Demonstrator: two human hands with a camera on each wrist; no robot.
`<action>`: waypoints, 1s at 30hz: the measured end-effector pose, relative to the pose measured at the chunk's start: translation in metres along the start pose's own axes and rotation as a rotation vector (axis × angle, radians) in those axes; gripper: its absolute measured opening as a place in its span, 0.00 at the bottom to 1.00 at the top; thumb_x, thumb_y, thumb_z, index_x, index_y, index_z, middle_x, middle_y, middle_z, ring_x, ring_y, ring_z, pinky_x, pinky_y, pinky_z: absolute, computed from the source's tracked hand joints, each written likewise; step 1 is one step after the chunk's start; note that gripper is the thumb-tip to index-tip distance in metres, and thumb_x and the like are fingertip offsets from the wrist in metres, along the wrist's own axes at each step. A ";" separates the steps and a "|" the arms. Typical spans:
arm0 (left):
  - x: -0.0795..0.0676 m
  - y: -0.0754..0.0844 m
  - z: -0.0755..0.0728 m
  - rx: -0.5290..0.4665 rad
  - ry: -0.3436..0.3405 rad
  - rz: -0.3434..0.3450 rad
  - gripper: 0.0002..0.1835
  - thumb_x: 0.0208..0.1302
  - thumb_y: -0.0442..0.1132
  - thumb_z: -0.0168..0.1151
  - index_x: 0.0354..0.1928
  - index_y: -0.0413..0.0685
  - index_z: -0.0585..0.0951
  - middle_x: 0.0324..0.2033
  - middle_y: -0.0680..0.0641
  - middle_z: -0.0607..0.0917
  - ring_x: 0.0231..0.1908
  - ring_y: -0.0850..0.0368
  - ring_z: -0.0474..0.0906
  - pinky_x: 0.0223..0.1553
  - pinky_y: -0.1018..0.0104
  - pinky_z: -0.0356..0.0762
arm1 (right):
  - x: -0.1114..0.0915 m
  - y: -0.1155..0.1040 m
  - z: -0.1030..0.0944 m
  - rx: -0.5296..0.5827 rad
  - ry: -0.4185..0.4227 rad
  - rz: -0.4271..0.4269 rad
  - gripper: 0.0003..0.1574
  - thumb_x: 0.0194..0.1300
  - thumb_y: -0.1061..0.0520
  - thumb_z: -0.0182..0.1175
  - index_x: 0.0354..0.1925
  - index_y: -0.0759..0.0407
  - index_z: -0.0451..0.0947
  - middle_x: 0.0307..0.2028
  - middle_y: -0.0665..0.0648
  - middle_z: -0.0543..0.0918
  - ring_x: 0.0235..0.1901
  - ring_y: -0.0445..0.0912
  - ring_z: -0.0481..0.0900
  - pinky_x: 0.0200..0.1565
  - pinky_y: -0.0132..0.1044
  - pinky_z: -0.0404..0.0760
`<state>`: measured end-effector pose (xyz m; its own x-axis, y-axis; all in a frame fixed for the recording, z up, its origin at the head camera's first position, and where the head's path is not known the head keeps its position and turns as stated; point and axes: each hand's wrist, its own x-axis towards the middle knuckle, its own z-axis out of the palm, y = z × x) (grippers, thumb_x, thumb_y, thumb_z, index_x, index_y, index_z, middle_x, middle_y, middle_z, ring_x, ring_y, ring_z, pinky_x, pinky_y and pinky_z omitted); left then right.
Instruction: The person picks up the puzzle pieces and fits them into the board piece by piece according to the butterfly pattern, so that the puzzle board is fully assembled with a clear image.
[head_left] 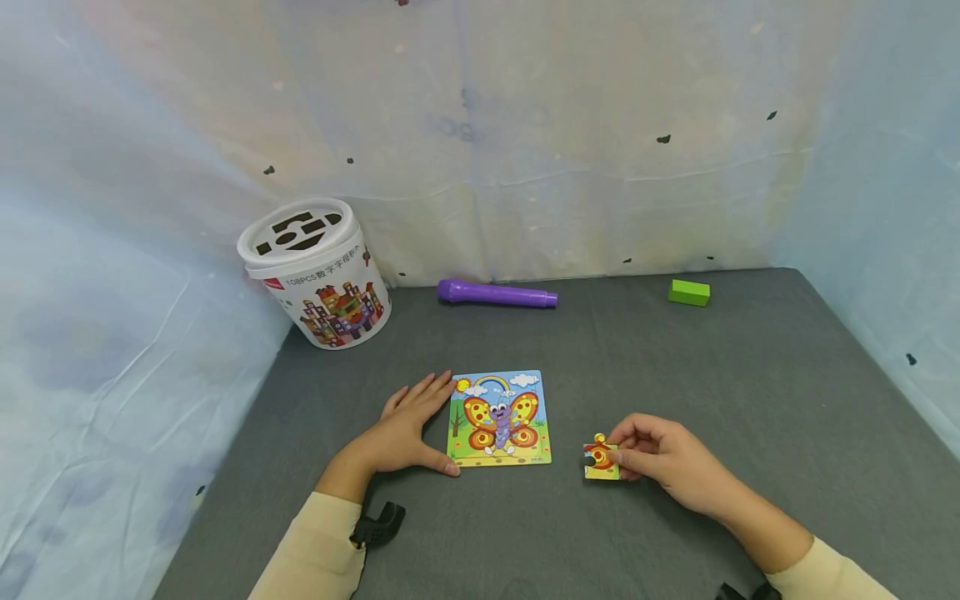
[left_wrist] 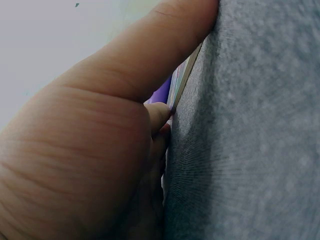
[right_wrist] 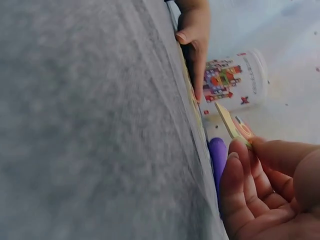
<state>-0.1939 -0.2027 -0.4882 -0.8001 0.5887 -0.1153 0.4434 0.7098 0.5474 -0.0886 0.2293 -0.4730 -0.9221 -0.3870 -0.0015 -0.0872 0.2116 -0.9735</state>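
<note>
A square butterfly puzzle board (head_left: 500, 419) lies flat on the grey table, with a rainbow and clouds along its top. Against its left side rests my left hand (head_left: 408, 425), thumb at the lower left corner and straight fingers at the upper left one. In the left wrist view, the thumb (left_wrist: 165, 45) crosses in front of the board's thin edge. To the right of the board, my right hand (head_left: 667, 458) pinches a jigsaw puzzle piece (head_left: 602, 461), yellow and orange with a knob on top. The right wrist view shows this piece (right_wrist: 228, 121) edge-on, raised off the table.
A white bucket (head_left: 318, 275) with a shape-cutout lid stands at the back left. Behind the board lies a purple tube-shaped object (head_left: 497, 293), and a green block (head_left: 688, 292) sits at the back right. Patterned cloth (head_left: 525, 167) hangs behind the table.
</note>
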 end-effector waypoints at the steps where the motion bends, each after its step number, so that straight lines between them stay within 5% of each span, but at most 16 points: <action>1: 0.000 0.000 0.000 0.000 0.001 0.001 0.76 0.45 0.73 0.85 0.90 0.57 0.51 0.87 0.53 0.47 0.85 0.50 0.35 0.78 0.36 0.28 | 0.002 -0.001 0.002 -0.009 0.001 0.008 0.10 0.77 0.59 0.69 0.49 0.66 0.83 0.37 0.62 0.86 0.33 0.53 0.86 0.39 0.44 0.88; 19: 0.000 -0.001 0.000 -0.002 -0.009 -0.003 0.76 0.45 0.74 0.84 0.90 0.58 0.50 0.87 0.54 0.46 0.85 0.50 0.35 0.78 0.36 0.29 | 0.070 0.001 0.051 -0.044 0.022 -0.020 0.07 0.77 0.63 0.68 0.48 0.67 0.83 0.35 0.59 0.86 0.33 0.54 0.87 0.38 0.42 0.89; 30: 0.001 -0.001 0.000 -0.005 -0.008 0.001 0.77 0.45 0.74 0.84 0.90 0.58 0.50 0.87 0.54 0.46 0.85 0.51 0.35 0.78 0.37 0.29 | 0.084 -0.004 0.071 -0.167 0.068 0.014 0.03 0.76 0.62 0.70 0.43 0.62 0.84 0.30 0.55 0.85 0.28 0.49 0.84 0.29 0.41 0.86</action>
<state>-0.1951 -0.2033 -0.4890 -0.7966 0.5922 -0.1214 0.4418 0.7075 0.5516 -0.1388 0.1323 -0.4855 -0.9466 -0.3225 0.0067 -0.1308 0.3648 -0.9218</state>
